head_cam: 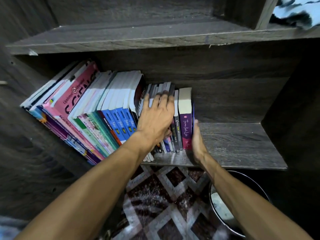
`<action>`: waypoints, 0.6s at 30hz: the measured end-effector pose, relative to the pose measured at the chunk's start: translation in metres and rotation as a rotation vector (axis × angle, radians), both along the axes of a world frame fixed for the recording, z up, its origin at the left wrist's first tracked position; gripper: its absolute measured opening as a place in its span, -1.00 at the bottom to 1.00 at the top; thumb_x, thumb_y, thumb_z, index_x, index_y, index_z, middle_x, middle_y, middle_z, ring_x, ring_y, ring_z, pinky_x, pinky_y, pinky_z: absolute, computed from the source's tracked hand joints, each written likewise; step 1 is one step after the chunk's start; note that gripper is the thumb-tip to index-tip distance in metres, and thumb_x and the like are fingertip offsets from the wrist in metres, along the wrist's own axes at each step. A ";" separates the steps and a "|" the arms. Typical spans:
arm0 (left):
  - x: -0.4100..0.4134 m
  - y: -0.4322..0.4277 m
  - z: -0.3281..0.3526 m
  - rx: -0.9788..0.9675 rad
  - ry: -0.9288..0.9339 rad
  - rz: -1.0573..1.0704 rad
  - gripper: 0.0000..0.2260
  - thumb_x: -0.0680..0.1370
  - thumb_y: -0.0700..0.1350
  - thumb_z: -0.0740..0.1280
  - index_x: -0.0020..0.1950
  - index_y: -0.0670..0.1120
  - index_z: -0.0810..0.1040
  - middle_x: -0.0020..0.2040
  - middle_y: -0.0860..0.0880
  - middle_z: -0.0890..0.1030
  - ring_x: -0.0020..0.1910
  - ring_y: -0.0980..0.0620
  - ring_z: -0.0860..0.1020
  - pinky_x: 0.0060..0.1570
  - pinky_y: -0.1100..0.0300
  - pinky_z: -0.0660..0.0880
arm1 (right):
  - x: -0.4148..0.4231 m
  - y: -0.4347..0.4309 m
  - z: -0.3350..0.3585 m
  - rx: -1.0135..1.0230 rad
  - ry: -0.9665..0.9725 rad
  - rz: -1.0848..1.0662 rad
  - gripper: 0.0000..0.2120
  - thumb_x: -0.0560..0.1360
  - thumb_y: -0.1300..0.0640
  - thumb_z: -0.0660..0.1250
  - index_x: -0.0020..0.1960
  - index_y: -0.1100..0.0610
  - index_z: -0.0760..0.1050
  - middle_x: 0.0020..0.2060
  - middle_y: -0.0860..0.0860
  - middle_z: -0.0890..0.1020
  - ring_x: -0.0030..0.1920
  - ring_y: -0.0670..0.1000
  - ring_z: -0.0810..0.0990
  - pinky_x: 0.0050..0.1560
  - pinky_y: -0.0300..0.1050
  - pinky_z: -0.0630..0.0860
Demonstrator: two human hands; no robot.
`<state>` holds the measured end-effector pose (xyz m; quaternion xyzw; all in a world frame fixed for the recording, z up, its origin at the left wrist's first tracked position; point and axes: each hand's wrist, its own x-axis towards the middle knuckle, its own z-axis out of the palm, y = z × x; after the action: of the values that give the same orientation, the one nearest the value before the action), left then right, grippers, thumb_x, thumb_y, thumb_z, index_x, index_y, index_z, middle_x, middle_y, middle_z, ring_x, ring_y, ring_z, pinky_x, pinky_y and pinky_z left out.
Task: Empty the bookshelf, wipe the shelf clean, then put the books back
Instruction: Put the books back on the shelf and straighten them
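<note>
Books [103,110] fill the left part of the lower shelf [233,144] of a dark wooden bookcase, standing in a row and leaning to the left, with a large pink science book [78,94] near the far end. The left hand [155,116] grips a batch of thin books [162,87] at the right of the row, its fingers spread over their top edges and its thumb tucked against the spines. Just beside them stands a purple book [186,125], last in the row. The right hand [197,142] lies flat against its outer cover, fingers straight, holding nothing. To its right the shelf board is bare. A blue and black patterned cloth [297,13] rests on the upper shelf [121,37] at the far right. Below, a patterned rug [164,196] covers the floor, with a round dark bin [225,213] under the right forearm.
</note>
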<state>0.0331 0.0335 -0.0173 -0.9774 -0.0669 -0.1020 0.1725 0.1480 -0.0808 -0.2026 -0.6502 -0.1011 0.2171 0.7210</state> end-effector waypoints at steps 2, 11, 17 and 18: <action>0.002 -0.002 0.004 -0.043 0.029 0.006 0.20 0.23 0.47 0.42 0.57 -0.23 0.00 0.55 -0.28 0.15 0.53 -0.24 0.17 0.49 -0.25 0.06 | -0.018 -0.004 0.026 -0.046 -0.030 0.012 -0.23 0.46 -0.59 -0.10 0.55 -0.24 0.19 0.53 -0.09 0.34 0.53 -0.04 0.29 0.54 0.24 0.17; -0.001 -0.010 -0.010 0.001 -0.063 0.051 0.00 0.41 0.25 0.46 0.57 -0.25 0.01 0.58 -0.25 0.11 0.56 -0.20 0.13 0.48 -0.31 0.03 | -0.065 -0.038 0.039 -0.530 -0.461 0.148 0.06 0.37 -0.51 0.30 0.60 -0.19 -0.23 0.57 -0.12 0.21 0.47 -0.04 0.29 0.49 0.17 0.21; -0.008 -0.003 -0.012 -0.003 -0.052 -0.025 -0.04 0.46 0.15 0.46 0.58 -0.23 -0.07 0.57 -0.29 0.07 0.55 -0.26 0.12 0.51 -0.19 0.11 | -0.065 -0.025 0.027 -0.712 -0.582 -0.009 0.24 0.30 -0.27 0.55 0.60 -0.05 -0.29 0.50 0.09 0.39 0.35 0.20 0.52 0.28 0.15 0.51; -0.007 -0.001 -0.012 -0.016 -0.049 -0.030 -0.03 0.46 0.12 0.47 0.58 -0.23 -0.08 0.57 -0.30 0.06 0.55 -0.26 0.11 0.51 -0.18 0.12 | -0.065 -0.025 0.026 -0.701 -0.597 -0.003 0.22 0.32 -0.25 0.54 0.61 -0.04 -0.28 0.49 0.10 0.41 0.33 0.20 0.53 0.27 0.14 0.51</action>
<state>0.0265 0.0328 -0.0297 -0.9769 -0.0573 -0.1279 0.1612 0.0834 -0.1054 -0.1763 -0.8890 -0.2238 0.0403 0.3973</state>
